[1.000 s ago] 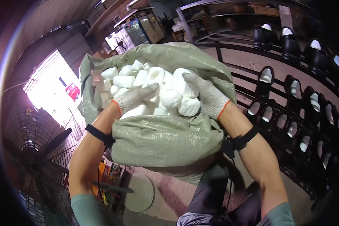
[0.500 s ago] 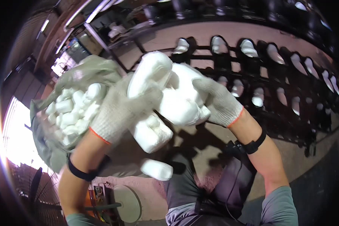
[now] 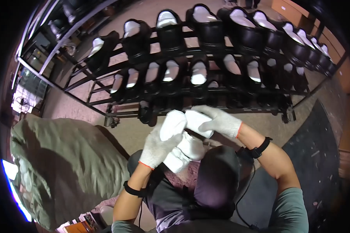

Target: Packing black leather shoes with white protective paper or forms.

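both my left hand (image 3: 158, 144) and right hand (image 3: 218, 122) clutch white foam inserts (image 3: 182, 145); they look light, squashy, best cupped around the middle.

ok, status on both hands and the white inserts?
Left hand and right hand, both gloved, clutching a bundle of white shoe inserts. Green sack at left. Rack of black shoes ahead, nothing between.

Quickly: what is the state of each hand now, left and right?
Left hand: closed on a bundle of white foam pieces.
Right hand: closed on a white foam piece.
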A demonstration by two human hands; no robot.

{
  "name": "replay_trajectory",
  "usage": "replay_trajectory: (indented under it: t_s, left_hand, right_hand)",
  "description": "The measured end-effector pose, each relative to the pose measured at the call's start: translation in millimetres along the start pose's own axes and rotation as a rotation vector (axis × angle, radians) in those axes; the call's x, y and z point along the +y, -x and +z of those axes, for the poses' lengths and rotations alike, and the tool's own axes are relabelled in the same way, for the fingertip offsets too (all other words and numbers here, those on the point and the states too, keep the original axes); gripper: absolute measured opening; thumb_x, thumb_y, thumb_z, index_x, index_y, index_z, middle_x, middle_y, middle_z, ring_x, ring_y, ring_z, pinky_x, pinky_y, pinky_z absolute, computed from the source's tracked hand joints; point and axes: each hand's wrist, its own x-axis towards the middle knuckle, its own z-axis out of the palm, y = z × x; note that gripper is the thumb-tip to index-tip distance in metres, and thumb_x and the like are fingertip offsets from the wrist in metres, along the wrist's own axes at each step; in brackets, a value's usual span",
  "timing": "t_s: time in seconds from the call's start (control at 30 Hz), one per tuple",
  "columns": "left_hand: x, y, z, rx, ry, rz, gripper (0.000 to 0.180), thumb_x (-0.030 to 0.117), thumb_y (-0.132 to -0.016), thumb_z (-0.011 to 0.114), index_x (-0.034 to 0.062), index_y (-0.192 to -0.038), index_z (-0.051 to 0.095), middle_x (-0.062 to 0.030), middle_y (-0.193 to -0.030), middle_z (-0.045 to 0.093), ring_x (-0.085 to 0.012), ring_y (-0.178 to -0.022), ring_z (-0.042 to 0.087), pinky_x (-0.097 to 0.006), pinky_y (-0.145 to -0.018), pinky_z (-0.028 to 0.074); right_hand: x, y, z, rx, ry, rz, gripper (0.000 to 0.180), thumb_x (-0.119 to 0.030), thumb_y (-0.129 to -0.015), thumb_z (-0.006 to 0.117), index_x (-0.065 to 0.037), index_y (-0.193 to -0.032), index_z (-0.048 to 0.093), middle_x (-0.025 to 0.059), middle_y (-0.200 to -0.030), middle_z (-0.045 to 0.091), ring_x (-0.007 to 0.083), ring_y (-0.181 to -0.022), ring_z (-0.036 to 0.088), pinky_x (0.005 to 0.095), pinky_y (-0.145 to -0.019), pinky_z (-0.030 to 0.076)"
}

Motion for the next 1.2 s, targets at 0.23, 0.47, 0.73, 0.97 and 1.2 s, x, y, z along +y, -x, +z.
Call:
replay_trajectory:
  t_s: [0.23, 0.47, 0.73, 0.97, 1.2]
  left_hand:
    - [6, -27, 32, -0.095, -0.501, 0.257, 0.063, 0.040, -0.092, 0.087, -0.0016, -0.135, 0.066, -0.0236, -0.112, 0.078, -0.0361, -0.105, 0.079, -0.044, -0.093, 0.062]
    - [5, -53, 67, -0.190, -0.397, 0.238, 0.060, 0.037, -0.089, 0.090, 0.0007, -0.133, 0.070, -0.0200, -0.115, 0.080, -0.0310, -0.107, 0.079, -0.041, -0.096, 0.061]
    - [-17, -57, 97, -0.293, -0.717, 0.151, 0.064, 0.051, -0.086, 0.088, -0.0034, -0.115, 0.069, -0.0294, -0.103, 0.078, -0.0459, -0.101, 0.079, -0.052, -0.088, 0.063]
    - [-61, -44, 109, -0.339, -0.723, 0.072, 0.059, 0.045, -0.087, 0.086, -0.0001, -0.121, 0.072, -0.0266, -0.110, 0.078, -0.0462, -0.107, 0.077, -0.051, -0.094, 0.062]
    - [-92, -49, 116, -0.383, -0.728, 0.123, 0.045, 0.037, -0.092, 0.084, 0.0055, -0.122, 0.073, -0.0241, -0.110, 0.075, -0.0459, -0.108, 0.073, -0.051, -0.092, 0.061]
  right_hand:
    - [17, 97, -66, 0.359, -0.412, -0.051, 0.069, -0.015, -0.090, 0.086, 0.000, -0.150, 0.059, 0.0105, -0.132, 0.069, 0.0199, -0.123, 0.066, 0.0363, -0.105, 0.058]
    - [18, 177, -140, 0.838, -0.374, -0.231, 0.071, -0.037, -0.099, 0.086, -0.006, -0.156, 0.056, 0.0067, -0.139, 0.067, 0.0193, -0.117, 0.068, 0.0347, -0.084, 0.059]
    - [2, 149, -295, 1.270, -0.065, -0.305, 0.048, -0.012, -0.098, 0.075, -0.008, -0.144, 0.064, 0.0063, -0.128, 0.071, 0.0185, -0.102, 0.069, 0.0353, -0.080, 0.055]
    - [-8, 85, -348, 1.033, 0.447, -0.217, 0.066, -0.023, -0.090, 0.083, -0.003, -0.151, 0.066, 0.0177, -0.151, 0.069, 0.0279, -0.136, 0.064, 0.0391, -0.118, 0.048]
    - [4, 70, -364, 0.856, 1.069, -0.056, 0.045, -0.023, -0.106, 0.069, -0.005, -0.147, 0.069, 0.0237, -0.151, 0.067, 0.0358, -0.142, 0.061, 0.0463, -0.124, 0.044]
